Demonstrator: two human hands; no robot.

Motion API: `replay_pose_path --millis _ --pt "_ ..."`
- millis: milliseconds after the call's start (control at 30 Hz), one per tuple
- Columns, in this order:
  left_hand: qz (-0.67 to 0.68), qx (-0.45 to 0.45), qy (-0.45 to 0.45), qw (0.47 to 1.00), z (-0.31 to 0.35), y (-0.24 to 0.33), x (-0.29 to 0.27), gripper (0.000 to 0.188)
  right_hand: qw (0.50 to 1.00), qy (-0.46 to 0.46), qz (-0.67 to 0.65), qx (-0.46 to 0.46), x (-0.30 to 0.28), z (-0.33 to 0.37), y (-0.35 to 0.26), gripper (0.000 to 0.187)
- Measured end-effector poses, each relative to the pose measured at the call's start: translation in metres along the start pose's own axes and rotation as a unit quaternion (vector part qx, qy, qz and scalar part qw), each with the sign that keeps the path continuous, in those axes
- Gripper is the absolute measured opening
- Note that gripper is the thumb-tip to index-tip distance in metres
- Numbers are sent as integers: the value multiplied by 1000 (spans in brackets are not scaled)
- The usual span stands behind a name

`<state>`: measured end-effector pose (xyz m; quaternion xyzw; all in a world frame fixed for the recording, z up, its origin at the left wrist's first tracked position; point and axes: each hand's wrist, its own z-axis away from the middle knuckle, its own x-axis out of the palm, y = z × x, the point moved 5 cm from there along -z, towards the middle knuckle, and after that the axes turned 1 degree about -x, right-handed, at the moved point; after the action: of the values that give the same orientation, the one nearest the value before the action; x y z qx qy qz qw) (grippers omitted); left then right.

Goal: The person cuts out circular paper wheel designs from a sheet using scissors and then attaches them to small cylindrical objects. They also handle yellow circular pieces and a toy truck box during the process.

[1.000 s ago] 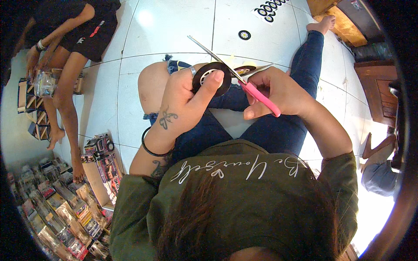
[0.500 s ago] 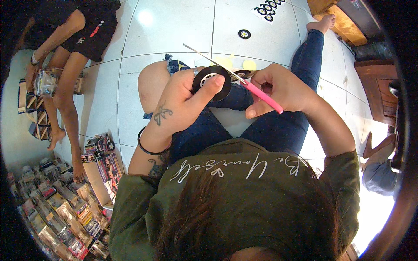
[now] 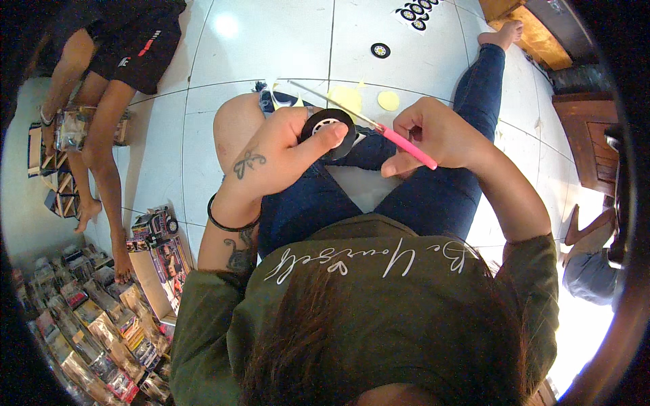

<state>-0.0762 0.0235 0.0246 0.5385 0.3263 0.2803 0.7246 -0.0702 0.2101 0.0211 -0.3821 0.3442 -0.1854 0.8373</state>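
My left hand (image 3: 281, 145) pinches a round black paper wheel cutout (image 3: 347, 143) with a white hub, its thumb lying across the face. In my right hand (image 3: 447, 135) are pink-handled scissors (image 3: 410, 146); the long metal blades slant up leftward, passing along the cutout's upper edge. Whether the blades touch the paper I cannot tell. A small black-and-white piece shows partly beside the cutout, below the blades. Yellow paper scraps (image 3: 349, 100) and a yellow disc (image 3: 388, 101) lie on the floor just beyond my hands.
Another wheel cutout (image 3: 380, 51) lies on the white tiles, with a sheet of printed wheels (image 3: 416, 15) farther off. At left sits another person (image 3: 112, 128), near a toy truck (image 3: 159, 223), a cardboard box (image 3: 154, 277) and many packaged items (image 3: 95, 325). Wooden furniture (image 3: 542, 37) stands at far right.
My left hand and the wheel cutout have dropped slightly toward me, and the scissors have shifted slightly down with them. More of the yellow paper beyond shows now.
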Motion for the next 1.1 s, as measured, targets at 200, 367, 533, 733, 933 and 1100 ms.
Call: replay_pose_path --millis 200,367,533,733,933,1100 --pt "35 -26 -19 999 -40 -36 6 29 942 143 -288 -93 9 -44 34 35" --pt "107 -116 -17 987 -80 -90 20 33 842 146 -516 -63 23 -79 73 31" --pt "-7 -121 61 991 -109 -118 19 40 840 208 -500 -29 0 -106 127 28" --pt "-415 34 86 905 -99 -100 23 49 820 453 -338 88 -52 -150 214 25" --pt "-573 -57 98 812 -89 -105 20 45 805 540 -133 204 -69 -171 261 37" --pt "-529 -8 97 843 -88 -103 18 33 793 480 -331 178 -44 -131 234 36"
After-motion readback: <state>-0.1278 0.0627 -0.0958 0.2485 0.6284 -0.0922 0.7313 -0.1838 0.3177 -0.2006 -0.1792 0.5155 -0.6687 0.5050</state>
